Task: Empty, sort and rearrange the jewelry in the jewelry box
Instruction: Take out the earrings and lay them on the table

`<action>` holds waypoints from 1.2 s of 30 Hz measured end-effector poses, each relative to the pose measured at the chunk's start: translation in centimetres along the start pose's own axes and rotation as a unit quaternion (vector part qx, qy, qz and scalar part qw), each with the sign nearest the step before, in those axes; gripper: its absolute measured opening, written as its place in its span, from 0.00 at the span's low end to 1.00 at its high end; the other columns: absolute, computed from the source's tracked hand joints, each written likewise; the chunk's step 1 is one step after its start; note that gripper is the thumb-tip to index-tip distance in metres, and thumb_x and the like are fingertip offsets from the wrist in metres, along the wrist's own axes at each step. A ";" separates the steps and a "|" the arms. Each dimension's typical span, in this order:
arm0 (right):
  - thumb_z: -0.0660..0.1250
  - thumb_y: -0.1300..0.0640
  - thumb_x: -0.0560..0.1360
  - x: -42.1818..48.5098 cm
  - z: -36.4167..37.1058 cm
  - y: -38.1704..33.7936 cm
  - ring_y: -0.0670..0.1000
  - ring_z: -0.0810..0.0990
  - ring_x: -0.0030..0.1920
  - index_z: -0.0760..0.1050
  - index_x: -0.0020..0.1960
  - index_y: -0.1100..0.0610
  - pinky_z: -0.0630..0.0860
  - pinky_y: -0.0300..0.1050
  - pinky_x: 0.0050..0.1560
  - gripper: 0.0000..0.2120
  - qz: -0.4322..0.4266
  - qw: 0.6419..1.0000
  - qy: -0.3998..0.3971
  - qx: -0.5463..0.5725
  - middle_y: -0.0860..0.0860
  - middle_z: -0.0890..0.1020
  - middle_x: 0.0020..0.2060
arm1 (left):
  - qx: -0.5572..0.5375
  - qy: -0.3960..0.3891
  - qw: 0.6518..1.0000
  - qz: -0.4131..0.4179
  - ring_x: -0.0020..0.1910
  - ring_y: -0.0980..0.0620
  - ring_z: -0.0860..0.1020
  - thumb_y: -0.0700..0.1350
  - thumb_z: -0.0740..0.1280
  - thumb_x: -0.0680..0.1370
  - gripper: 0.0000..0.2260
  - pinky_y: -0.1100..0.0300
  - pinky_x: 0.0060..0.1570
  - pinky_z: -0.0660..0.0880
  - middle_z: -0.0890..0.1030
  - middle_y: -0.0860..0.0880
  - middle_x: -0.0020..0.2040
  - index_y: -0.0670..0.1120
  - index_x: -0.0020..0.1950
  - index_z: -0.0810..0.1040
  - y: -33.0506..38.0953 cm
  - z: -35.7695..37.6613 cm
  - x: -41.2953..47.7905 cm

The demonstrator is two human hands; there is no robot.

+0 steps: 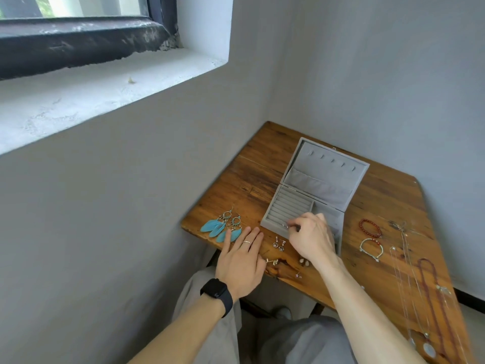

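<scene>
Pinching a tiny metal piece in narrow right hand fingers, over the front ring rolls of the open grey velvet jewelry box. Left of that pinch, left hand flat beside blue feather earrings.

The jewelry box sits mid-desk, lid raised behind; feather earrings lie left of it; small earrings in front; bracelets right, necklaces beyond them; the left hand rests between feather and small earrings; the right hand pinches a small piece over the box's front-left compartment.
</scene>
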State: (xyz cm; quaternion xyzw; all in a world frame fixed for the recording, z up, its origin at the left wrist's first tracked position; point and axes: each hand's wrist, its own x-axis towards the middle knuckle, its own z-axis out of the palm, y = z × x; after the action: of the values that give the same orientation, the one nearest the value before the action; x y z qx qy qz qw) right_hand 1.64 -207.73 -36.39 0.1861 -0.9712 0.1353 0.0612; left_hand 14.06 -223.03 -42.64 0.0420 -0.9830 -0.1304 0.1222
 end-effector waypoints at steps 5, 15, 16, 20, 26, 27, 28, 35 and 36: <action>0.64 0.52 0.79 0.0 -0.9 0.0 0.51 0.72 0.58 0.85 0.57 0.47 0.76 0.47 0.53 0.12 -0.013 1.000 -0.019 -0.009 0.46 0.82 0.57 | -0.020 -0.011 1.000 -0.011 0.76 0.52 0.64 0.54 0.51 0.80 0.25 0.44 0.76 0.45 0.71 0.53 0.75 0.51 0.74 0.72 0.0 -0.1 0.3; 0.69 0.50 0.78 1.0 -1.6 -0.4 0.53 0.73 0.60 0.85 0.54 0.47 0.76 0.50 0.52 0.08 0.015 0.999 -0.048 0.022 0.47 0.84 0.54 | -0.105 0.019 0.991 0.083 0.73 0.54 0.69 0.56 0.61 0.80 0.14 0.48 0.76 0.46 0.76 0.55 0.69 0.59 0.63 0.81 -1.8 -1.4 -0.5; 0.70 0.49 0.77 1.2 -1.7 -0.4 0.53 0.73 0.60 0.85 0.53 0.47 0.75 0.49 0.51 0.08 0.025 0.998 -0.056 0.032 0.47 0.84 0.53 | -0.105 0.014 0.991 0.083 0.72 0.54 0.69 0.56 0.62 0.80 0.14 0.48 0.76 0.47 0.77 0.55 0.69 0.59 0.62 0.81 -1.8 -1.6 -0.3; 0.74 0.48 0.75 1.8 -2.2 -0.7 0.54 0.75 0.60 0.85 0.52 0.46 0.74 0.48 0.50 0.08 0.048 0.994 -0.085 0.037 0.51 0.81 0.53 | -0.077 0.038 0.990 0.112 0.64 0.56 0.76 0.56 0.62 0.81 0.12 0.49 0.75 0.56 0.81 0.57 0.60 0.57 0.57 0.84 -1.4 -1.9 0.3; 0.74 0.49 0.74 2.0 -2.3 -1.2 0.54 0.74 0.60 0.85 0.50 0.48 0.78 0.51 0.53 0.06 0.025 0.997 -0.068 -0.004 0.51 0.81 0.49 | -0.006 0.035 0.985 0.167 0.55 0.53 0.80 0.54 0.63 0.79 0.11 0.50 0.71 0.66 0.83 0.56 0.52 0.55 0.50 0.85 -1.2 -2.6 1.3; 0.74 0.49 0.74 2.1 -2.4 -1.3 0.54 0.74 0.60 0.85 0.50 0.48 0.78 0.52 0.53 0.06 0.021 0.997 -0.068 -0.012 0.51 0.81 0.50 | -0.003 0.029 0.986 0.166 0.54 0.53 0.80 0.54 0.63 0.80 0.11 0.50 0.71 0.66 0.83 0.56 0.52 0.54 0.50 0.85 -1.1 -2.7 1.5; 0.74 0.49 0.74 2.0 -2.4 -1.4 0.54 0.74 0.60 0.85 0.50 0.48 0.79 0.52 0.53 0.06 0.015 0.997 -0.067 -0.020 0.51 0.82 0.50 | -0.005 0.025 0.986 0.163 0.55 0.53 0.80 0.54 0.63 0.80 0.11 0.50 0.71 0.66 0.83 0.55 0.53 0.54 0.51 0.85 -1.0 -2.8 1.6; 0.67 0.55 0.78 2.2 -2.8 -1.3 0.54 0.70 0.60 0.82 0.50 0.48 0.74 0.53 0.59 0.05 -0.055 0.990 -0.106 -0.076 0.50 0.80 0.54 | -0.022 0.017 0.988 0.150 0.53 0.52 0.79 0.50 0.62 0.76 0.12 0.54 0.68 0.68 0.83 0.54 0.52 0.52 0.53 0.84 -0.9 -3.4 2.0; 0.66 0.56 0.78 2.2 -2.8 -1.4 0.54 0.69 0.61 0.81 0.52 0.50 0.72 0.54 0.61 0.06 -0.061 0.987 -0.117 -0.087 0.51 0.78 0.55 | -0.022 0.016 0.989 0.146 0.54 0.51 0.79 0.48 0.62 0.76 0.12 0.55 0.66 0.69 0.83 0.54 0.52 0.52 0.54 0.84 -1.0 -3.5 2.2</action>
State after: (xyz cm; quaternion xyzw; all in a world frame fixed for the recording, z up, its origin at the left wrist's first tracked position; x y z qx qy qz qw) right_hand 0.33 -208.91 -32.97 0.2539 -0.9665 0.0232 -0.0291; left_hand 12.82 -225.10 -39.08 -0.1023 -0.9734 -0.1326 0.1565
